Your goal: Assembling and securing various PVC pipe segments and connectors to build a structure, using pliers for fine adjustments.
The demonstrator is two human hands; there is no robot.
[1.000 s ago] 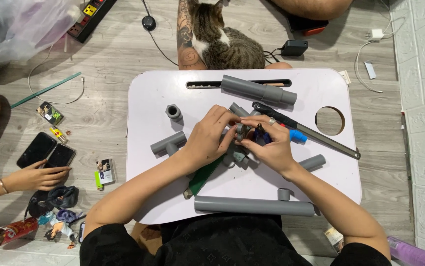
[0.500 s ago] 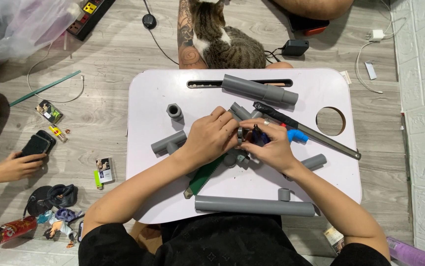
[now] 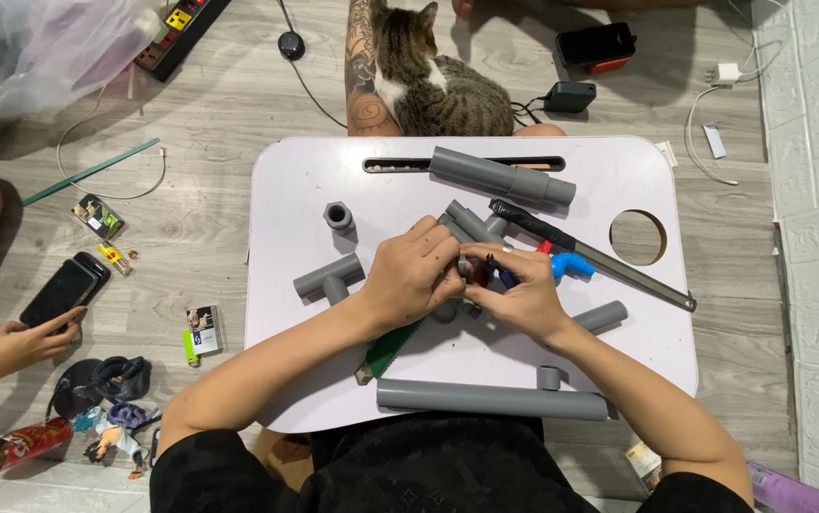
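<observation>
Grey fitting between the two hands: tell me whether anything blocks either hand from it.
Nothing does. The left hand and the right hand already close around the small grey fitting above the white table. The T-fitting lies apart to the left, the blue piece to the right.

Matt grey plastic pipes (image 3: 491,398) lie on a smooth, glossy white tabletop (image 3: 314,195) over grained wooden flooring (image 3: 191,242).

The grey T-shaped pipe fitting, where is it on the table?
In the head view, the grey T-shaped pipe fitting lies on the white table's left part, just left of the left hand and below a small grey coupling.
</observation>
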